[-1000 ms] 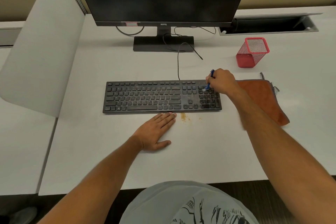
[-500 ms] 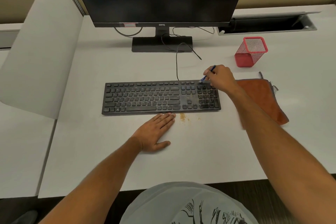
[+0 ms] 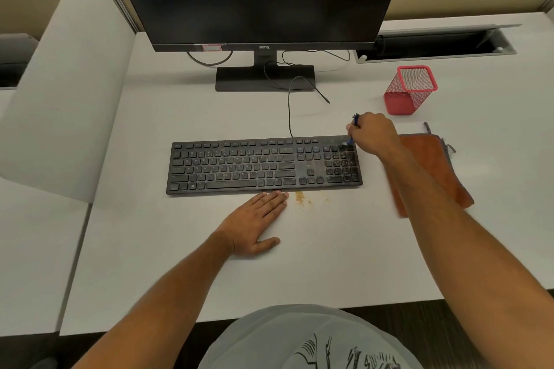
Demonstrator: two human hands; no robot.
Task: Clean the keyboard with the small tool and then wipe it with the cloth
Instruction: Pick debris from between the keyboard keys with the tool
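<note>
Keyboard (image 3: 263, 165) — right hand (image 3: 373, 134) grips small blue brush (image 3: 353, 129) at its far-right corner.
Left hand (image 3: 256, 223) lies flat (fingers straight), fingertips touching the near edge.

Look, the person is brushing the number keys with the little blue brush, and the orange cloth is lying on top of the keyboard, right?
Not quite. The head view shows the orange cloth on the desk, to the right of the keyboard, not on it. The rest holds: the right hand holds the little blue brush at the number keys.

Right hand (image 3: 373, 133) with blue tool (image 3: 353, 130) at keyboard (image 3: 257, 166) corner.
</note>
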